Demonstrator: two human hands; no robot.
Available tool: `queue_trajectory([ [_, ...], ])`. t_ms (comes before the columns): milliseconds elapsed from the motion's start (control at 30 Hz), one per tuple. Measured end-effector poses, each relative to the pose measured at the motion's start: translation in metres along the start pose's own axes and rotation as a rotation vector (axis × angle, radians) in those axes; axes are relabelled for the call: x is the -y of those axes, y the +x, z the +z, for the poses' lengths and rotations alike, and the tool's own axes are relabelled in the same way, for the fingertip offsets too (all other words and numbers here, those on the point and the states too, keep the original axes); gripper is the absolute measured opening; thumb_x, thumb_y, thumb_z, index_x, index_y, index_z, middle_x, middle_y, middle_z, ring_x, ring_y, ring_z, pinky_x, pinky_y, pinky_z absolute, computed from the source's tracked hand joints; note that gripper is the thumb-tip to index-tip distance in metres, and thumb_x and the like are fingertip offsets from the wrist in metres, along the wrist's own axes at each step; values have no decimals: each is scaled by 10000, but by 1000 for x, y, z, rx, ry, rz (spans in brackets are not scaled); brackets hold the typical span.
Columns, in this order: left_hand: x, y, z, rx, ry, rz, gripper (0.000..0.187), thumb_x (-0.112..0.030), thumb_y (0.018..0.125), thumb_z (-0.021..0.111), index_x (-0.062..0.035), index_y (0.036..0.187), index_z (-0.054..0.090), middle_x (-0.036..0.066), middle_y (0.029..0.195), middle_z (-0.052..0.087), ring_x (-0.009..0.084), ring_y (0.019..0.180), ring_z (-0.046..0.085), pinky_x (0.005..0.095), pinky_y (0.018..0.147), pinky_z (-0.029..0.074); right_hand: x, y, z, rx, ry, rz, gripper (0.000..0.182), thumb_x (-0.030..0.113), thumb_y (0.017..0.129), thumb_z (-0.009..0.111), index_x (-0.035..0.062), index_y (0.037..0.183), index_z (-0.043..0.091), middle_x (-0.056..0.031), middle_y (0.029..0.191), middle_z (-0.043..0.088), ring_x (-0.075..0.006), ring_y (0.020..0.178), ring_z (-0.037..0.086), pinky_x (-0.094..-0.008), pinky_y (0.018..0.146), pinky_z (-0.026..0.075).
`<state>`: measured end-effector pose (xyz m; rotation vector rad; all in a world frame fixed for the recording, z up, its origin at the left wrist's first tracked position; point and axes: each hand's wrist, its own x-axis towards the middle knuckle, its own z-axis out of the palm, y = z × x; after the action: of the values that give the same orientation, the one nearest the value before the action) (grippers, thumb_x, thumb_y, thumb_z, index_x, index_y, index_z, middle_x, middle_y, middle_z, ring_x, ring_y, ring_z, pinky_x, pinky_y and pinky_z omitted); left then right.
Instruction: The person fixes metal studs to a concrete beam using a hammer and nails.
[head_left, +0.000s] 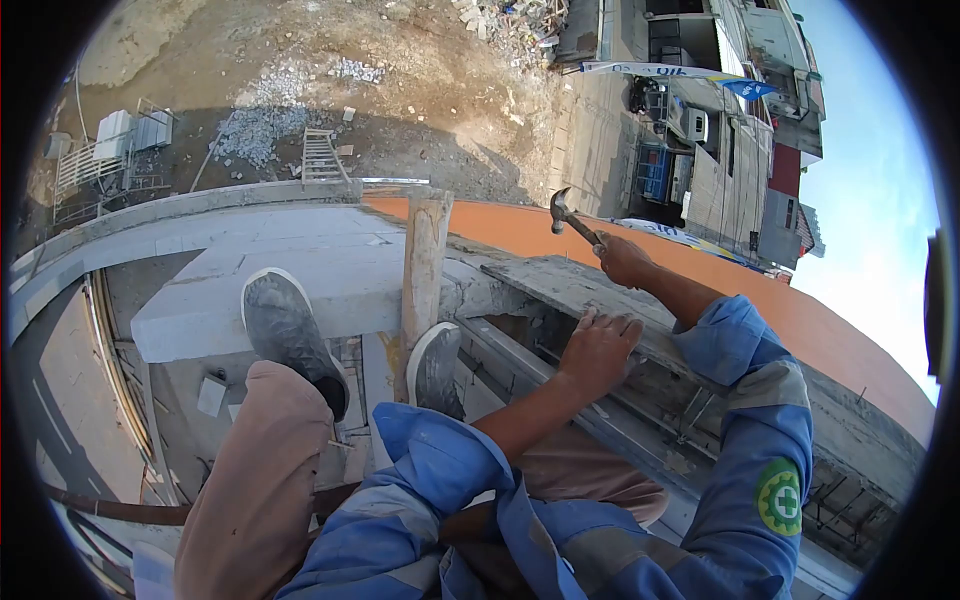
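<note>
A claw hammer (572, 217) is in my right hand (624, 260), its metal head raised to the upper left over the orange wall surface. My right fingers are wrapped round the handle. Just below, my left hand (600, 352) rests on the edge of a rough grey concrete beam (570, 278), fingers bent over it; whether anything lies under them is hidden. Left of the beam a wooden post (427, 255) stands upright.
My shoes (283, 320) are high up, one on a pale block ledge (270, 290). Metal channels (520, 362) run beside the beam. Far below lie bare ground with rubble (255, 130), a wooden ladder (322, 157), a road and parked vehicles (655, 172).
</note>
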<state>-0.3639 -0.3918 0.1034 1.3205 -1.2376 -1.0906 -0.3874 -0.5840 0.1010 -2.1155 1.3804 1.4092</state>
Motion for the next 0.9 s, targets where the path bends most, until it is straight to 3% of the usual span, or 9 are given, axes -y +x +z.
queue_trajectory([
  [133, 4, 1, 4, -48, 36, 43, 471, -260, 842, 660, -60, 1249, 533, 149, 1218, 611, 308, 1151, 578, 489, 1054, 385, -17, 12, 9, 237, -118, 20, 329, 250, 998, 427, -5, 1180, 531, -183, 731, 645, -260, 493, 621, -418, 449, 501],
  [267, 1, 3, -2, -37, 19, 29, 408, -204, 828, 653, -60, 1198, 557, 143, 1205, 619, 295, 1131, 593, 491, 1041, 398, -12, 12, -10, 233, -71, 80, 315, 255, 999, 424, 8, 1148, 550, -155, 700, 622, -245, 479, 600, -407, 444, 499],
  [367, 3, 6, -4, 1, 26, 24, 374, -144, 832, 618, -57, 1190, 556, 143, 1213, 617, 281, 1129, 598, 494, 1027, 407, -4, 8, -45, 45, 5, -9, 310, 266, 1007, 425, 8, 1138, 534, -109, 688, 579, -218, 487, 576, -386, 430, 469],
  [400, 2, 8, -5, 0, 20, 22, 374, -144, 832, 618, -57, 1190, 556, 143, 1213, 617, 281, 1129, 598, 494, 1027, 407, 8, 1, -63, -8, 33, 33, 339, 262, 1009, 418, 0, 1198, 521, -145, 764, 610, -265, 604, 617, -425, 559, 498],
  [467, 3, 12, -5, 44, 79, 17, 341, -111, 848, 563, -58, 1185, 574, 130, 1191, 634, 276, 1083, 625, 463, 966, 454, -18, 27, -79, -328, -6, -263, 444, 278, 1010, 393, -8, 1342, 460, -265, 1035, 630, -430, 1001, 591, -489, 891, 432],
  [567, 8, 23, -10, 137, 58, -14, 317, -103, 856, 524, -73, 1161, 603, 108, 1114, 671, 280, 1006, 659, 435, 871, 504, -20, 47, -102, -653, -52, -219, 489, 297, 1013, 369, -39, 1363, 426, -331, 1175, 573, -460, 1116, 549, -494, 975, 410],
  [700, 22, 31, -10, 122, 41, -21, 294, -106, 863, 504, -83, 1130, 627, 103, 1020, 694, 284, 920, 681, 428, 797, 527, -20, 54, -95, -687, -5, -205, 488, 293, 1010, 376, -42, 1362, 423, -340, 1165, 574, -467, 1113, 548, -501, 972, 412],
  [767, 21, 33, 1, 97, 54, -11, 284, -93, 866, 501, -81, 1116, 633, 119, 949, 695, 294, 886, 685, 442, 779, 530, -32, 46, -73, -564, 7, -302, 493, 290, 1002, 398, -47, 1361, 415, -339, 1106, 597, -476, 1076, 554, -511, 948, 418],
  [900, 18, 34, -4, 103, 71, -19, 259, -92, 865, 502, -72, 1083, 641, 133, 923, 689, 305, 866, 684, 444, 770, 531, -22, -7, -22, 82, -6, 9, 441, 282, 1009, 404, -16, 1329, 464, -227, 814, 635, -326, 613, 639, -446, 569, 517],
])
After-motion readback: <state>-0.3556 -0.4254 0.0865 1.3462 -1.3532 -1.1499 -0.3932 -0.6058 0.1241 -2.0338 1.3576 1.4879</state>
